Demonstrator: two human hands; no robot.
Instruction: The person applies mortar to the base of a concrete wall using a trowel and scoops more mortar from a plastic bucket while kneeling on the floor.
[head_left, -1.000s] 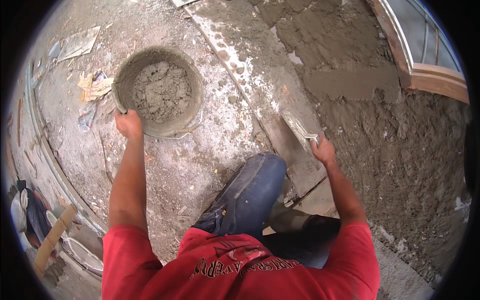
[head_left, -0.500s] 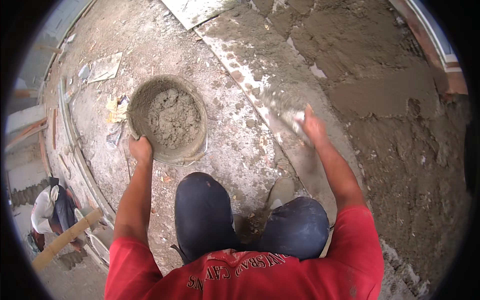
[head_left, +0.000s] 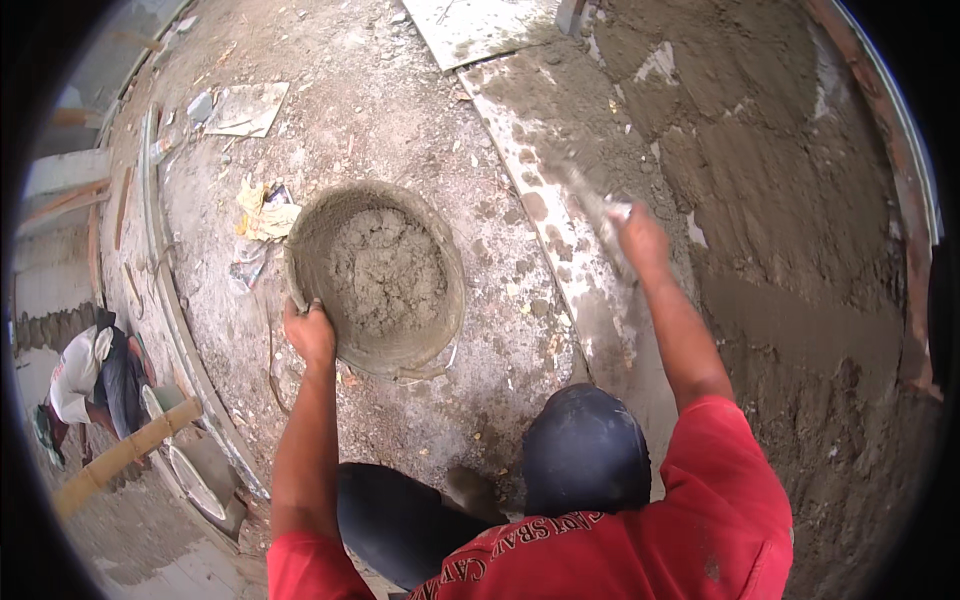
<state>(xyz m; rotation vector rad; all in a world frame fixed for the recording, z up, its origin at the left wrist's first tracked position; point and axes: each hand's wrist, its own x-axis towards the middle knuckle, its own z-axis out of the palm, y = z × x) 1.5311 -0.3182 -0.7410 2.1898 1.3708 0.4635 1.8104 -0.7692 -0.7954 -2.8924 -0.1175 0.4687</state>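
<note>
My left hand (head_left: 311,332) is closed around the near left rim of a round bucket (head_left: 455,270). Lumpy grey wet mortar (head_left: 388,272) fills its lower part, and the bucket tips a little toward me. My right hand (head_left: 642,240) grips a trowel (head_left: 598,212), its blade smeared by motion. The trowel is over a long pale board (head_left: 545,205) spattered with mortar, close to the wet mortar layer on the right. Whether it touches the board I cannot tell.
Wet mortar (head_left: 790,190) covers the surface on the right, bounded by a frame edge (head_left: 905,180). Yellow crumpled paper (head_left: 268,212) and a flat scrap (head_left: 247,108) lie left. At lower left, another person (head_left: 100,370) bends near a wooden beam (head_left: 125,455).
The view has shifted, so bucket and board sit differently in it. My right hand has swung the trowel to a steeper angle. My left knee has dropped lower; my left hand still holds the rim.
</note>
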